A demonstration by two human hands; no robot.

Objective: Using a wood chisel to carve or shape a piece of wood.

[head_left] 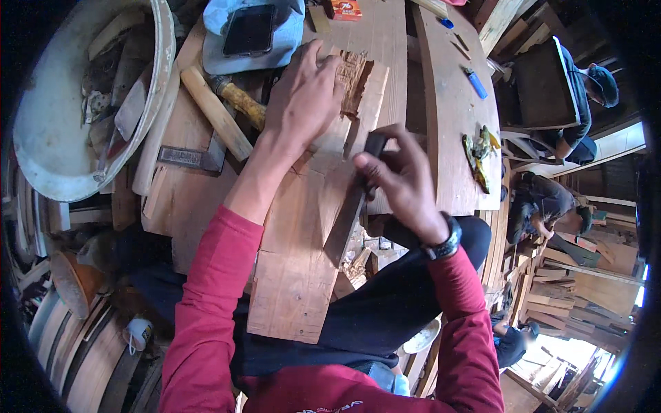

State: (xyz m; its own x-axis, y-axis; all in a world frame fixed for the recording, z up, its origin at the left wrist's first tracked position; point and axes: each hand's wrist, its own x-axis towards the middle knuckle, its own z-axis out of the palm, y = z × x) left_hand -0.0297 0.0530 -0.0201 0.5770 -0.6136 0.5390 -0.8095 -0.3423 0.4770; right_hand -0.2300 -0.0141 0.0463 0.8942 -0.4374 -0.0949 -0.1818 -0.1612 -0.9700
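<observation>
My left hand [306,96] lies over the far end of a wooden piece, its fingers bent against a rough, carved wood block [354,82]. The fingertips are partly hidden. My right hand [403,175] is closed around the upper end of a long, dark, flat bar [346,224], whose exact kind I cannot make out. The bar slants down toward me along the right edge of a light brown board [292,289]. The near end of that board sits over my lap.
Left of my arm lie a wooden handle [217,113], a yellowish tool handle [241,102] and a metal block [189,158]. A large white basin [41,138] stands far left. A phone [249,30] rests on a blue cap [292,41]. A blue lighter [475,82] lies right; people work beyond.
</observation>
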